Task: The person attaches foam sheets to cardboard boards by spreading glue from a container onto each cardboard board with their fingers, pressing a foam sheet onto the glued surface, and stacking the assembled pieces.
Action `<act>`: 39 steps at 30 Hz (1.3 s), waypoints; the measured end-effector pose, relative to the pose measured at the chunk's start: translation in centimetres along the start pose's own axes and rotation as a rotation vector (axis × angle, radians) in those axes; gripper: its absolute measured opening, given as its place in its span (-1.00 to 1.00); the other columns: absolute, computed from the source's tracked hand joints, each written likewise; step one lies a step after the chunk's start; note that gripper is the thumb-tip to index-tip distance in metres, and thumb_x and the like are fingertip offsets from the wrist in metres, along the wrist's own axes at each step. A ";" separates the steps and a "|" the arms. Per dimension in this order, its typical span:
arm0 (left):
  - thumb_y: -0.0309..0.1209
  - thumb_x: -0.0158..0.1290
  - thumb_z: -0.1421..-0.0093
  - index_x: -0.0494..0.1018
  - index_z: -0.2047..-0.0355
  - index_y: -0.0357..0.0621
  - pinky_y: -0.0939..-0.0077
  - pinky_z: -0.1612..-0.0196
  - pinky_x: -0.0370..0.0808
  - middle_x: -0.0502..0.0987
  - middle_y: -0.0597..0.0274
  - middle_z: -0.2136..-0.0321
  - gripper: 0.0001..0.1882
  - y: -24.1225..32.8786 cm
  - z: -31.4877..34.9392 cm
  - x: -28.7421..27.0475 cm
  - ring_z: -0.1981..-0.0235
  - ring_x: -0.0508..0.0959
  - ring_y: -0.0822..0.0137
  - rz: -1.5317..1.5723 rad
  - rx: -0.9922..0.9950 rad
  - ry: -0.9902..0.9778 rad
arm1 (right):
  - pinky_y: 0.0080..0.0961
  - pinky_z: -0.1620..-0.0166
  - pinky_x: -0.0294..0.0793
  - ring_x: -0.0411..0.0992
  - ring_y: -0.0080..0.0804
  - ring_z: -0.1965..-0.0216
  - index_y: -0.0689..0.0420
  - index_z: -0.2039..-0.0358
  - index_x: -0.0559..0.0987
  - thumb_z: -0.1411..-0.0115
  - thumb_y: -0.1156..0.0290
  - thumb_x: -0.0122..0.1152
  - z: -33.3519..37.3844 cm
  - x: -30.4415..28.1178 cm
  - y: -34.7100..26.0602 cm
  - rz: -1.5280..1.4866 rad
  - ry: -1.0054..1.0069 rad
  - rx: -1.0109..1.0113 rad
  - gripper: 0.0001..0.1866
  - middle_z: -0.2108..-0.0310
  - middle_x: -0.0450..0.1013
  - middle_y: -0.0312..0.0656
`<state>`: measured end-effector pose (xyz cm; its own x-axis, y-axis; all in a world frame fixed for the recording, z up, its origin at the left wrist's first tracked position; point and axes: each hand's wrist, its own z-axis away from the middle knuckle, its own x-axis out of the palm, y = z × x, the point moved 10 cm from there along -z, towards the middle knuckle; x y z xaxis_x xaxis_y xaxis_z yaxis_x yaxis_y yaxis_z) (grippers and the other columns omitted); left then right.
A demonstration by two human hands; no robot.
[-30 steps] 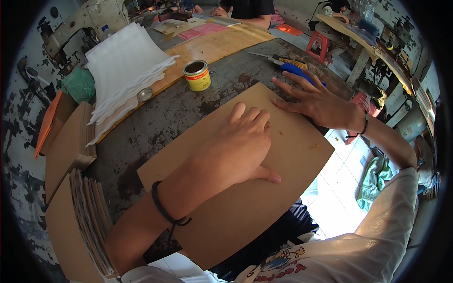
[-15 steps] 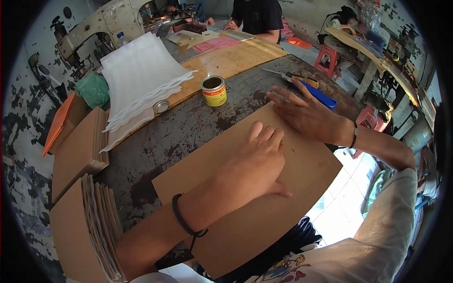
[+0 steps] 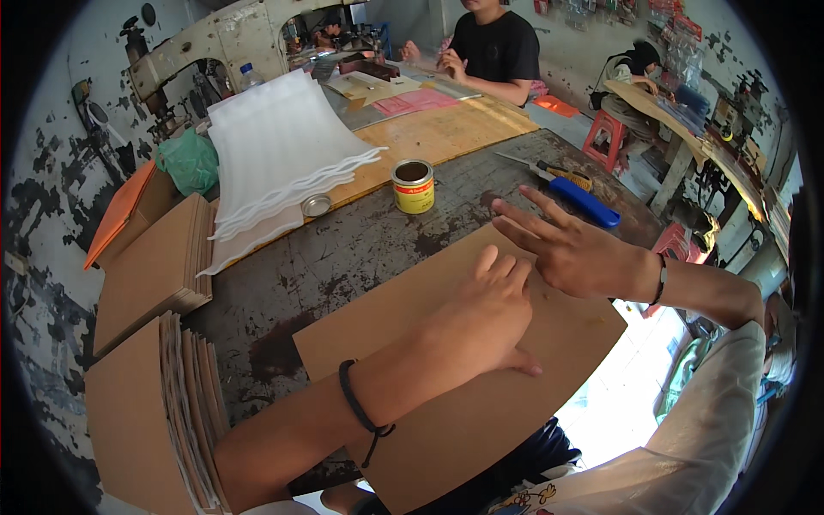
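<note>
A large brown cardboard sheet [image 3: 481, 403] lies flat on the worn dark table [image 3: 343, 257], its near edge hanging past the table's front. My left hand [image 3: 485, 318] presses palm down on the sheet's middle, fingers together. My right hand [image 3: 566, 249] hovers just above the sheet's far right corner with fingers spread, holding nothing.
A small yellow tin [image 3: 413, 186] stands open beyond the sheet, its lid [image 3: 316, 205] nearby. A blue-handled tool [image 3: 584, 202] lies at the right. White foam sheets [image 3: 283, 154] and cardboard stacks [image 3: 154, 257] fill the left. Another person [image 3: 493, 47] sits at the far end.
My right hand has lifted off the sheet's far corner and spread its fingers. My left hand stays pressed on the sheet. The view has tilted up, showing more of the far table.
</note>
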<state>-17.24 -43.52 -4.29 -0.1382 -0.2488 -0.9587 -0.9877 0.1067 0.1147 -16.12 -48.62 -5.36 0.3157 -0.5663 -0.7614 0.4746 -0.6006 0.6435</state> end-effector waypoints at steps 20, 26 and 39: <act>0.14 0.29 0.00 0.48 0.19 -0.65 0.18 -0.19 0.25 0.41 -0.08 0.14 -0.14 -0.1 0.2 0.4 -0.03 0.35 0.06 -0.005 -0.028 -0.011 | 0.31 -0.48 -0.25 -0.09 -0.10 -0.52 0.13 0.41 0.66 -0.18 0.38 0.14 4.8 1.7 2.2 -0.243 0.039 0.332 -0.84 -0.42 0.19 -0.09; 0.13 0.29 -0.01 0.47 0.17 -0.65 0.18 -0.21 0.23 0.41 -0.09 0.13 -0.15 -0.1 0.4 0.4 -0.03 0.35 0.07 -0.017 -0.031 -0.016 | 0.30 -0.44 -0.12 -0.04 0.03 -0.49 0.14 0.42 0.61 -0.12 0.47 0.21 5.5 1.2 3.6 -0.475 -0.014 0.377 -0.95 -0.41 0.19 -0.03; 0.17 0.26 -0.03 0.45 0.06 -0.67 0.22 -0.17 0.24 0.43 -0.10 0.05 -0.08 0.1 0.4 0.2 -0.03 0.35 0.10 -0.018 -0.028 -0.013 | 0.01 -0.44 -0.07 -0.24 0.05 -0.53 0.13 0.30 0.55 -0.13 0.55 0.03 -0.1 7.9 8.0 -1.451 0.188 0.366 -0.85 -0.52 -0.04 -0.04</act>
<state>-17.33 -43.22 -4.61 -0.1194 -0.2382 -0.9638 -0.9917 0.0753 0.1043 -9.74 -57.82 -6.21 -0.1228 0.6867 -0.7165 0.2417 -0.6795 -0.6927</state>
